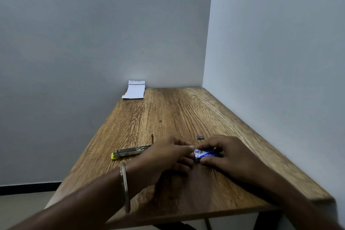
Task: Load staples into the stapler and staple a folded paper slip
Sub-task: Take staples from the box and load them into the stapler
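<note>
A small blue staple box (pixel 205 155) sits on the wooden table (pixel 168 114). My right hand (pixel 229 157) grips it from the right. My left hand (pixel 169 155) pinches at the box's left end with its fingertips. A metal stapler with a yellow end (pixel 128 152) lies open on the table, left of my left hand, with its rod sticking up (pixel 152 139). A short strip of staples (pixel 200 137) lies just beyond my hands. A folded white paper slip (pixel 134 90) leans against the wall at the table's far left corner.
The table stands in a room corner, with grey walls (pixel 280 61) along its far and right sides. Its left edge and near edge drop off to the floor (pixel 22 209). A metal bangle (pixel 125 183) circles my left wrist.
</note>
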